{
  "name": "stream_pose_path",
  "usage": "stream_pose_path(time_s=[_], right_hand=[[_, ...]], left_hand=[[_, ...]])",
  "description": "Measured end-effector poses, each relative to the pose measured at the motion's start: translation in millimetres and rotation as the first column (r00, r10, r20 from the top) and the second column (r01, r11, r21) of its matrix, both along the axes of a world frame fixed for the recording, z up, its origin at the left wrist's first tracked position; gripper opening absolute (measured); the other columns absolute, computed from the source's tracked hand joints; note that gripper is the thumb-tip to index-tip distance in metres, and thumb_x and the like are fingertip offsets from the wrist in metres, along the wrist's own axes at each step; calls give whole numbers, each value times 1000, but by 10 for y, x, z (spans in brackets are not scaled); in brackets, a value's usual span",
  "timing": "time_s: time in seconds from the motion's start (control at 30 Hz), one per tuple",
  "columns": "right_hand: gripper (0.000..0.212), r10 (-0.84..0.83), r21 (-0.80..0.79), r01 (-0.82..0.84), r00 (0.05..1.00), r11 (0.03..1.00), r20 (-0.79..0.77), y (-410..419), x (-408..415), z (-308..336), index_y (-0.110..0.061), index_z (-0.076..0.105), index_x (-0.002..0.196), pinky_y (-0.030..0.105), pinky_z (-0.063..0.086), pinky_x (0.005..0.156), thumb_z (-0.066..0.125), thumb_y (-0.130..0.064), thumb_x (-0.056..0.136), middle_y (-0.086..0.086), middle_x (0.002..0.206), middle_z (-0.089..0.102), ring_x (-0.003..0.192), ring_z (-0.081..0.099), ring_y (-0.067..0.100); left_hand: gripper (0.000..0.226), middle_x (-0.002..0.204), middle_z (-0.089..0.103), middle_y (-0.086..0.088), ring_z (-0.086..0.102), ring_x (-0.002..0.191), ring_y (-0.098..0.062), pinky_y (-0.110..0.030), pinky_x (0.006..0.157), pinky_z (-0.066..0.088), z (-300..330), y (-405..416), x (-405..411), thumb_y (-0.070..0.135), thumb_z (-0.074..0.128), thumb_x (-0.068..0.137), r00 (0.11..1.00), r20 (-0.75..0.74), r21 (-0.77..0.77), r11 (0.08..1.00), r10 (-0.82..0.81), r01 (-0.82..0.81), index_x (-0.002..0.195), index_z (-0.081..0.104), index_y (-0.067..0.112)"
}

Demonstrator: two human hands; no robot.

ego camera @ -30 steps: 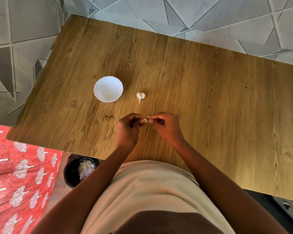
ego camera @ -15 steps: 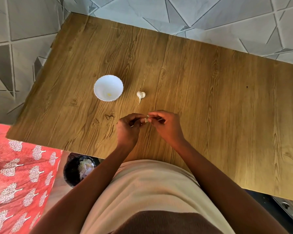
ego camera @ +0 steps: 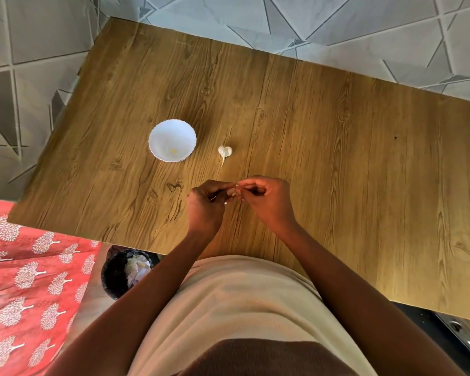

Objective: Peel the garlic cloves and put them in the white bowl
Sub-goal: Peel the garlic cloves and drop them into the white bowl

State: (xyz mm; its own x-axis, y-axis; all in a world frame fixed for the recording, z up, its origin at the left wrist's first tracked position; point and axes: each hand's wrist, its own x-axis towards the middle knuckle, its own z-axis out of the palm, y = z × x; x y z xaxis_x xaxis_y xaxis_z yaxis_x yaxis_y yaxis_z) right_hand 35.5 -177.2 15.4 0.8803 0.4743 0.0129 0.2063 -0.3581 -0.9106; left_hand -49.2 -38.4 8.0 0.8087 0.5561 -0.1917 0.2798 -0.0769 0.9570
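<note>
Head view: left hand (ego camera: 205, 203) and right hand (ego camera: 266, 198) together over counter (ego camera: 337, 158), fingertips pinching one small clove (ego camera: 236, 189) between them. Bowl (ego camera: 172, 140) on counter, left of garlic (ego camera: 225, 152); tiny yellowish bit inside. Black bin (ego camera: 120, 275) on floor holding pale papery scraps.
</note>
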Motion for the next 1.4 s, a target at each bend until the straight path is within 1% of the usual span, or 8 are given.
stream_pose_path(time_s=[0.13, 0.3, 0.53, 0.77, 0.87, 1.07, 1.27, 1.4], right_hand=[[16, 3, 15, -2, 999, 1000, -45, -8, 1, 10, -11, 80, 101, 41, 64, 76, 80, -6, 86, -3, 90, 79, 80, 76, 9], [14, -11, 48, 14, 998, 999, -62, 10, -21, 61, -8, 79, 96, 33, 63, 71, 82, -2, 83, -5, 84, 78, 75, 76, 7], [17, -6, 34, 8, 998, 999, -59, 10, -28, 43, -8, 79, 94, 29, 62, 65, 87, -4, 79, -3, 80, 77, 70, 74, 8], [21, 8, 4, -7, 998, 1000, -55, -13, -8, 6, -5, 79, 93, 31, 61, 62, 90, -11, 76, 2, 77, 76, 67, 73, 14], [20, -9, 16, 10, 997, 1000, -74, -14, -2, -2, -6, 79, 92, 31, 61, 61, 90, -9, 76, 2, 76, 75, 66, 73, 16], [23, -22, 49, 26, 996, 998, -86, -25, -8, -9, -6, 78, 94, 28, 61, 66, 91, -10, 75, 0, 81, 77, 72, 75, 12], [22, -38, 60, 44, 993, 997, -109, -41, -9, 21, -5, 78, 93, 32, 63, 65, 91, -11, 76, 0, 80, 77, 71, 75, 13], [21, -36, 31, 39, 997, 999, -67, -44, -25, 12, -6, 78, 93, 26, 61, 65, 90, -10, 77, -1, 80, 76, 71, 74, 10]], left_hand=[[13, 91, 80, 0, 77, 81, -16, -31, 75, 63, 9, -9, 0, 4, 77, 91, 1000, -13, -27, 999, 23, -24, 103, 81, 7], [10, 85, 80, -2, 77, 77, -15, -23, 71, 60, 64, -39, 6, 4, 78, 89, 998, -18, -57, 997, 54, -55, 99, 80, 5], [9, 82, 79, 0, 77, 76, -16, -25, 71, 61, 80, -39, -8, 2, 78, 88, 999, -6, -58, 997, 49, -49, 94, 80, 8], [14, 84, 80, 3, 77, 77, -14, -32, 74, 64, 34, -28, -34, 0, 77, 89, 1000, 9, -5, 1000, -13, 13, 95, 82, 11], [14, 89, 80, 1, 78, 83, -17, -36, 80, 64, 30, -36, -36, 4, 79, 88, 1000, 16, -67, 998, -14, 15, 98, 81, 14], [21, 102, 79, -8, 77, 98, -24, -50, 91, 62, -12, 17, -40, 1, 80, 87, 998, 25, -138, 989, -54, 56, 107, 79, 2], [25, 95, 81, -3, 78, 93, -22, -44, 85, 64, 47, 14, -51, 4, 84, 83, 999, 21, -209, 977, -48, 52, 106, 77, 13], [33, 96, 80, -3, 78, 94, -18, -37, 85, 63, 45, 30, -47, 5, 86, 82, 999, 4, -181, 982, -51, 51, 112, 74, 9]])
